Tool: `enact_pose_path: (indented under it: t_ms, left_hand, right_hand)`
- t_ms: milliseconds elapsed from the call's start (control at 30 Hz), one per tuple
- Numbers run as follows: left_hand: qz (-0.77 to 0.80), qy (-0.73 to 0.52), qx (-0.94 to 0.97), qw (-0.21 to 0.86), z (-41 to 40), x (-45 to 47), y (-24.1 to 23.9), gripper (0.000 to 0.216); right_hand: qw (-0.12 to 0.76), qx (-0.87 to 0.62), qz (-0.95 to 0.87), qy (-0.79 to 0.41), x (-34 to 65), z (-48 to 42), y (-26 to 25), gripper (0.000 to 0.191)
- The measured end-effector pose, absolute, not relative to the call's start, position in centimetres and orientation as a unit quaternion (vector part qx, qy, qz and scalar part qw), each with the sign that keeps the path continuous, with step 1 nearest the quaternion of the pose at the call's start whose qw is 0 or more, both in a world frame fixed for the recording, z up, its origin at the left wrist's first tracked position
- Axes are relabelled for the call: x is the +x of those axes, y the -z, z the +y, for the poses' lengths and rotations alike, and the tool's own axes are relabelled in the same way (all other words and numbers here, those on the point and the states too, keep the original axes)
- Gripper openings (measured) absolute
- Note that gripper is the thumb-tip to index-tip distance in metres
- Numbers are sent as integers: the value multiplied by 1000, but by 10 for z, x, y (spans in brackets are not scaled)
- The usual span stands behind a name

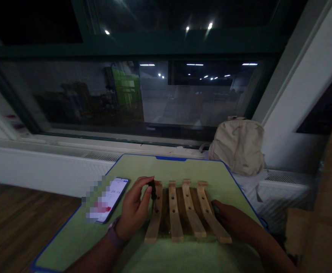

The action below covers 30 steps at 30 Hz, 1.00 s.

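Note:
A wooden assembly rests on the green tabletop: a brown board with several pale curved wooden legs across it, dark screw heads or holes showing along them. My left hand is closed on the black handle of a small screwdriver, fingertips at its top. The screwdriver stands nearly upright over the leftmost leg, its tip near the lower dark hole. Against the board's right edge, beside the rightmost leg, my right hand grips the assembly; some of its fingers are hidden.
On the table's left side lies a phone with a lit screen, partly pixelated. The green table has a blue rim. A beige backpack sits behind its right corner, by the window sill. Cardboard stands at the right.

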<state>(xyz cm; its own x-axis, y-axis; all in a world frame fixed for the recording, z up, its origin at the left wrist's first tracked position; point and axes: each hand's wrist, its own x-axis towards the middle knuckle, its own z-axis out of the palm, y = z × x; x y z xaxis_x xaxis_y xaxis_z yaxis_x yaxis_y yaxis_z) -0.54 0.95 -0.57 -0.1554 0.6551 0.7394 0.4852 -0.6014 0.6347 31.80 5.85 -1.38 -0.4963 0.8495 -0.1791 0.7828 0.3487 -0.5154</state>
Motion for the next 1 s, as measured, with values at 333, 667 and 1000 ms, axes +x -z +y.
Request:
enact_pose_path:
  t_ms: [333,667,1000]
  left_hand:
    - [424,-648,630,65,10,-7,6,17]
    - [401,-662,626,98,12,-3,1,20]
    - [416,-658,599,188,8,0,10,28]
  right_hand:
    - [65,-504,-813,-285,317,56,10,35]
    - [78,-490,-815,-301,315,55,7,36]
    - [83,-494,-814,-292,315,54,8,37]
